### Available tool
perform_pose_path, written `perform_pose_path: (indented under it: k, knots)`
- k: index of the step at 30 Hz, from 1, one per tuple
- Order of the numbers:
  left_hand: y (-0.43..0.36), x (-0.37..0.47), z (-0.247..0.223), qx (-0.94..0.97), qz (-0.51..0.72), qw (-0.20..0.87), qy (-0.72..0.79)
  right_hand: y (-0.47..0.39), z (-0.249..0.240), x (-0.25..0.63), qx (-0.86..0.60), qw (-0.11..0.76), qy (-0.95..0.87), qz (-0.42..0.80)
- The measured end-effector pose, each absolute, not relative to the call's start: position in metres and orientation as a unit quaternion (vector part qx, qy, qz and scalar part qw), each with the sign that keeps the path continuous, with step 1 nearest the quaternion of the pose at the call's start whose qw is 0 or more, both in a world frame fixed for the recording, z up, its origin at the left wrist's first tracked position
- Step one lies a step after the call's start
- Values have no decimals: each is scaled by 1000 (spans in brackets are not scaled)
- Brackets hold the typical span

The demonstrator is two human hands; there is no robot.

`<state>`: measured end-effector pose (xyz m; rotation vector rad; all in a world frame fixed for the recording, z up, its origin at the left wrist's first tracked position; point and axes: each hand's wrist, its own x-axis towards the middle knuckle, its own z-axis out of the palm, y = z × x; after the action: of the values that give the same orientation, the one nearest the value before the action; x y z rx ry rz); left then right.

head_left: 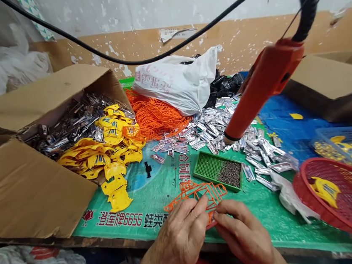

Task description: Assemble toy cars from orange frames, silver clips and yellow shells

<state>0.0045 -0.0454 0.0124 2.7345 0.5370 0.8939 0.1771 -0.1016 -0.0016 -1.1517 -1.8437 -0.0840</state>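
An orange plastic lattice frame [212, 190] lies at the near edge of the table, partly covered by my hands. My left hand [181, 233] is closed over its near left part, fingers pressed together. At the frame's near right end, the fingertips of my right hand [247, 236] are pinched on it; any small part between them is hidden. Just beyond the frame is a green tray [210, 166] with small dark screws [230, 173] in its right side. A red power screwdriver [263, 88] hangs tilted above the table, its tip toward the tray.
An open cardboard box [53, 197] at left spills yellow plastic pieces [115, 168] and shiny parts. Behind are orange lattice frames [155, 117], a white bag [177, 83] and many silver pieces [208, 132]. A red basket [350, 188] stands at right. A black cable [117, 60] hangs overhead.
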Motion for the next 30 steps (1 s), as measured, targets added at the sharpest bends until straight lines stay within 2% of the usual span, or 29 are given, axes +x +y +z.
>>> perform_pose_path:
  k: [15,30]
  knots:
    - [-45,4,13,929,315,90,174,-102,2,173,-471,473,-744,-29]
    - [-48,-2,8,932,267,155,191,-100,6,182,-456,452,-764,62]
